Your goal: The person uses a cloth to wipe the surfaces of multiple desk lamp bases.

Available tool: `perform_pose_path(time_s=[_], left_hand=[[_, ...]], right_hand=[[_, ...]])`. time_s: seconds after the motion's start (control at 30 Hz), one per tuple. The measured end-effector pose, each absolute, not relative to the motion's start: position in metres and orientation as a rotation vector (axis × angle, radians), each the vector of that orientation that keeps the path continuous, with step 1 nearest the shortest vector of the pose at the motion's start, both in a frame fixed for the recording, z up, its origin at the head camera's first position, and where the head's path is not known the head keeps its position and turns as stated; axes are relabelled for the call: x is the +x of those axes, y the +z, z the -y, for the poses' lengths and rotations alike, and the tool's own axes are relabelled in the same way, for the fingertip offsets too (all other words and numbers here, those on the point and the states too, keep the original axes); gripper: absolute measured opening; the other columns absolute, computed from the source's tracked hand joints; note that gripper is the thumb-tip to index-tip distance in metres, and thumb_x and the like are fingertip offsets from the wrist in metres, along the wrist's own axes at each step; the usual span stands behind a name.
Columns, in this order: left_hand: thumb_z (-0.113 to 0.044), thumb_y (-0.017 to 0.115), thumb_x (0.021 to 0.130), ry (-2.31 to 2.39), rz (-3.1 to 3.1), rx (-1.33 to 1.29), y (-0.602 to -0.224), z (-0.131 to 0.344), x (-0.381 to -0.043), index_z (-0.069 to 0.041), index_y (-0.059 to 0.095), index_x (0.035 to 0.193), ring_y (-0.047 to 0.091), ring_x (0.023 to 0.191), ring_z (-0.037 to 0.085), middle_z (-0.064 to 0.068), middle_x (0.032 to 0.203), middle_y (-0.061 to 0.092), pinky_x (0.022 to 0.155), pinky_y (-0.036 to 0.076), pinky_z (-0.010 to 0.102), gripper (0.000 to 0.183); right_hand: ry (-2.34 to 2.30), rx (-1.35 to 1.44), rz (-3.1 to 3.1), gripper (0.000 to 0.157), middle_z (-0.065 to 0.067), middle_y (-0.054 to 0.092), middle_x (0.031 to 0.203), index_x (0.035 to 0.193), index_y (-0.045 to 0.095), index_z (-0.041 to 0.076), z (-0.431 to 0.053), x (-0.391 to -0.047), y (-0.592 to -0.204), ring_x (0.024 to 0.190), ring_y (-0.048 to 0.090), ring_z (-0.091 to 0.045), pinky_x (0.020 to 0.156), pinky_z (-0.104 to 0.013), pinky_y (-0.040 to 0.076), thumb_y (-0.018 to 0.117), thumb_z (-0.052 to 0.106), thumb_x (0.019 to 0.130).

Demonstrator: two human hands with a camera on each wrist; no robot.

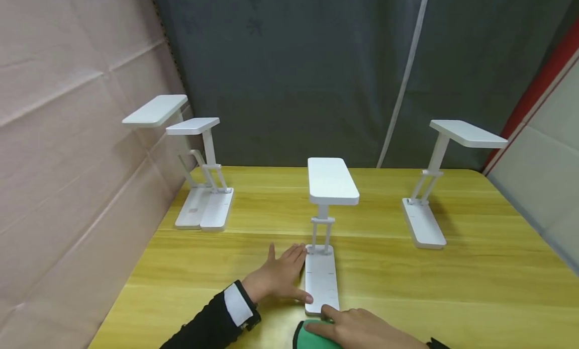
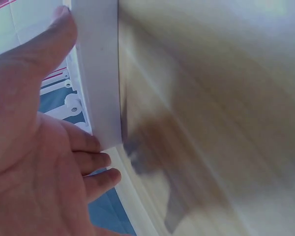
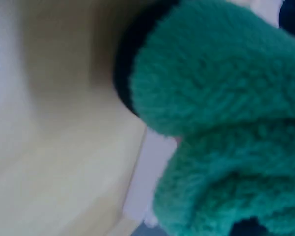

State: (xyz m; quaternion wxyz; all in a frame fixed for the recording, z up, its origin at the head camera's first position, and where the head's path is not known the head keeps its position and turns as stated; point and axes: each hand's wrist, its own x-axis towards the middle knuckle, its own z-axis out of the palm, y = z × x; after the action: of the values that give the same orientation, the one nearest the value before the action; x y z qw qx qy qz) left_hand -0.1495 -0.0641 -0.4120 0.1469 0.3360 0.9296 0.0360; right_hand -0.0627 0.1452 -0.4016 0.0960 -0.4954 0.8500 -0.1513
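A white folding desk lamp (image 1: 321, 278) stands upright at the middle front of the table, its flat head raised over a hinged arm. My left hand (image 1: 280, 278) lies along the left side of its base, thumb tip on the top near the front end and straight fingers against the side. The left wrist view shows the same thumb and fingers at the edge of the base (image 2: 99, 73). At the front end of the base, my right hand (image 1: 362, 329) grips a green fuzzy cloth (image 1: 312, 340) with black edging. This cloth (image 3: 211, 73) fills much of the right wrist view.
Two more white lamps (image 1: 217, 210) stand side by side at the back left. Another lamp (image 1: 425, 226) is at the right. The yellow wood-grain table (image 1: 371, 268) is bounded by a dark curtain (image 1: 280, 77) behind and a pale sheet (image 1: 77, 153) at left.
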Motion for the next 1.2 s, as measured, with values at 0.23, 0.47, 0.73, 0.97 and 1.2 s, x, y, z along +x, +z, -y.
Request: perform_pose_path(time_s=[0.23, 0.47, 0.73, 0.97, 1.2], left_hand=[[-0.074, 0.050, 0.070, 0.115, -2.682, 0.949, -0.416, 0.065, -0.150, -0.007, 0.013, 0.142, 0.009, 0.135, 0.020, 0.007, 0.150, 0.009, 0.099, 0.010, 0.067, 0.105], [-0.074, 0.051, 0.070, 0.118, -2.686, 0.942, -0.415, 0.064, -0.149, -0.007, 0.012, 0.142, 0.010, 0.135, 0.021, 0.007, 0.149, 0.010, 0.100, 0.012, 0.066, 0.105], [-0.073, 0.052, 0.070, 0.129, -2.680, 0.928, -0.414, 0.064, -0.149, -0.007, 0.013, 0.142, 0.010, 0.135, 0.021, 0.008, 0.149, 0.012, 0.099, 0.012, 0.066, 0.105], [-0.075, 0.050, 0.070, 0.115, -2.678, 0.911, -0.415, 0.064, -0.150, -0.008, 0.012, 0.142, 0.009, 0.135, 0.020, 0.007, 0.150, 0.010, 0.100, 0.010, 0.066, 0.106], [-0.072, 0.053, 0.071, 0.145, -2.680, 0.929, -0.413, 0.063, -0.148, -0.007, 0.014, 0.142, 0.011, 0.135, 0.021, 0.008, 0.149, 0.011, 0.099, 0.012, 0.067, 0.104]], right_hand=[[-0.285, -1.356, -2.750, 0.062, 0.003, 0.045, 0.092, 0.124, 0.049, 0.023, -0.130, -0.059, -0.412, 0.052, 0.031, 0.002, 0.041, -0.016, 0.032, 0.046, 0.067, 0.080], [-0.306, -1.117, -2.695, 0.063, 0.003, 0.044, 0.094, 0.125, 0.049, 0.027, -0.143, -0.054, -0.407, 0.054, 0.037, -0.001, 0.043, -0.021, 0.037, 0.049, 0.069, 0.077], [-0.334, -0.954, -2.697, 0.066, 0.006, 0.037, 0.088, 0.122, 0.052, 0.027, -0.166, -0.049, -0.402, 0.050, 0.033, -0.002, 0.043, -0.021, 0.034, 0.053, 0.070, 0.072], [-0.300, -0.959, -2.655, 0.061, 0.006, 0.041, 0.087, 0.120, 0.054, 0.030, -0.170, -0.049, -0.391, 0.048, 0.034, -0.003, 0.042, -0.023, 0.035, 0.056, 0.068, 0.072], [-0.307, -1.145, -2.623, 0.058, 0.005, 0.045, 0.092, 0.124, 0.050, 0.031, -0.135, -0.052, -0.394, 0.049, 0.034, -0.001, 0.041, -0.021, 0.035, 0.048, 0.067, 0.079]])
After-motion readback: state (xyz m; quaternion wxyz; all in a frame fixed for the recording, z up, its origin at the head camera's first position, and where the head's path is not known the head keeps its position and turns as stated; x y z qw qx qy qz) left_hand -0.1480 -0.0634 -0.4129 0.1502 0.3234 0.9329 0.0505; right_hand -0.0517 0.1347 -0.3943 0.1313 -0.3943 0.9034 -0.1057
